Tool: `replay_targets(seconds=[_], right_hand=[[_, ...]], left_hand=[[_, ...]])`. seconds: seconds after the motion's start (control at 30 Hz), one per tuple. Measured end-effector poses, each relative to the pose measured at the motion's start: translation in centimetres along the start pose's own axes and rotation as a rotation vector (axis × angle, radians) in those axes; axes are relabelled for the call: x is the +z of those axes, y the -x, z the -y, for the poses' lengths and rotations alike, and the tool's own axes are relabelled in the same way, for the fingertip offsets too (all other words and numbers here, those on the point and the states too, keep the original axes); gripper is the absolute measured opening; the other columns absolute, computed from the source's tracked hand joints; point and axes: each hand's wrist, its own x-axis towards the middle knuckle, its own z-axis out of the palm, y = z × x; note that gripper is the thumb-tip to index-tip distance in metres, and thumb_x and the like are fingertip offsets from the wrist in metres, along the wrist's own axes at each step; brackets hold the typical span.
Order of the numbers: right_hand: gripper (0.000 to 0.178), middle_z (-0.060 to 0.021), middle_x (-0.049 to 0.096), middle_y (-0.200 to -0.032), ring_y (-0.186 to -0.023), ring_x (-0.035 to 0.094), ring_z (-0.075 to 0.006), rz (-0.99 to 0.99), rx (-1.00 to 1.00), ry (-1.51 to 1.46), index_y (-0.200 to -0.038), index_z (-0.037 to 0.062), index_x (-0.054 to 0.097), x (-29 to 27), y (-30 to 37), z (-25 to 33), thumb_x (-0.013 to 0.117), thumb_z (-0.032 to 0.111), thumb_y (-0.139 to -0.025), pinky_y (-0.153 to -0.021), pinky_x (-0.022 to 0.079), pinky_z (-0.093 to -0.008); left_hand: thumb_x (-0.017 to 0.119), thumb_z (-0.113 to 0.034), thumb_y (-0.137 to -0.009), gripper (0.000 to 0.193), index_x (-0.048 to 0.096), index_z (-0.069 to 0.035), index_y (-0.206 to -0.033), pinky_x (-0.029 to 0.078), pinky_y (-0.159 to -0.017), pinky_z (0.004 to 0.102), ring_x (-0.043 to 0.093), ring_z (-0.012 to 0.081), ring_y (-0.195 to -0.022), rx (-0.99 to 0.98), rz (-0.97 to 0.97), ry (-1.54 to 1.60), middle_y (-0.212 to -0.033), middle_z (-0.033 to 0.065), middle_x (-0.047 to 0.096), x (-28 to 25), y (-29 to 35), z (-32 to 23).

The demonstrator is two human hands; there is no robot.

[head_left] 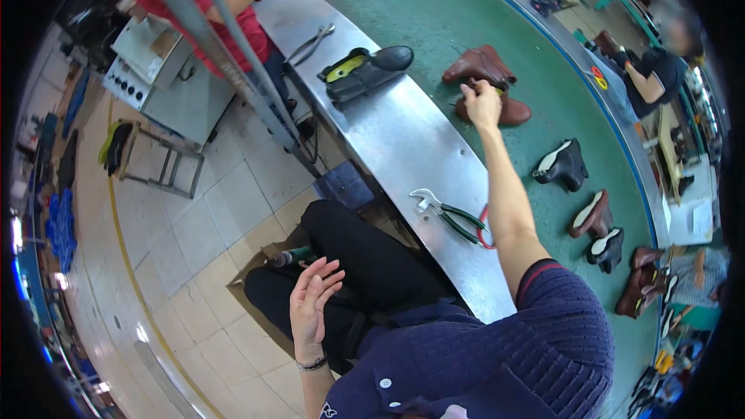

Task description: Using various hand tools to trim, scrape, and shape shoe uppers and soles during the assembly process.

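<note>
The brown leather ankle-high shoe [515, 113] lies on the wide green belt [434, 19], toe pointing right. The right hand [485, 103] is at its opening, fingers bent; whether they grip or only touch it, I cannot tell. Just beyond stands a second, reddish-brown leather boot [481, 64].

The left hand [315, 299] is raised over the lap, fingers loosely spread, holding nothing.

On the long, shiny metal shelf [427, 136], a black leather shoe [369, 74] lies with a yellow-green lining showing inside. Grey metal pliers [312, 43] are near it, by the shelf's left edge.

A brown cardboard-like box [258, 316] sits beside the thighs; the legs hide most of its inside. Green-handled pincers [441, 208] rest near the right forearm, which partly covers a red loop [486, 226].

A stretch of metal separates the black shoe from the pincers. Smaller-looking shoes line the belt's right side, toward its curved blue rim.
</note>
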Motion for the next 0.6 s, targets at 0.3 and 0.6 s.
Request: replay_targets(seconds=[0.3,0.6], right_hand=[[0.021,-0.0019,0.063,-0.076,-0.054,0.055,-0.0072,0.400,0.024,-0.779,-0.091,0.0019,0.062,-15.7,2.9,8.6,0.065,0.023,-0.092,-0.047,0.042,-0.0205],[0.023,0.0006,0.059,-0.066,-0.046,0.050,-0.0052,1.167,-0.067,-1.093,-0.080,0.0052,0.058,-14.5,9.3,22.1,0.068,0.024,-0.091,-0.043,0.037,-0.0197]], left_hand=[[0.063,-0.024,-0.094,0.054,0.044,-0.003,-0.140,0.046,-0.097,0.0337,0.059,0.0219,-0.115,0.101,0.159,-0.342,-0.133,0.0136,0.056,1.1,-1.5,-1.3],[0.081,-0.009,-0.071,0.096,0.029,-0.012,-0.152,0.032,-0.111,0.0349,0.041,0.0241,-0.134,0.478,0.411,-0.727,-0.147,0.0127,0.042,5.6,-6.6,-5.9]])
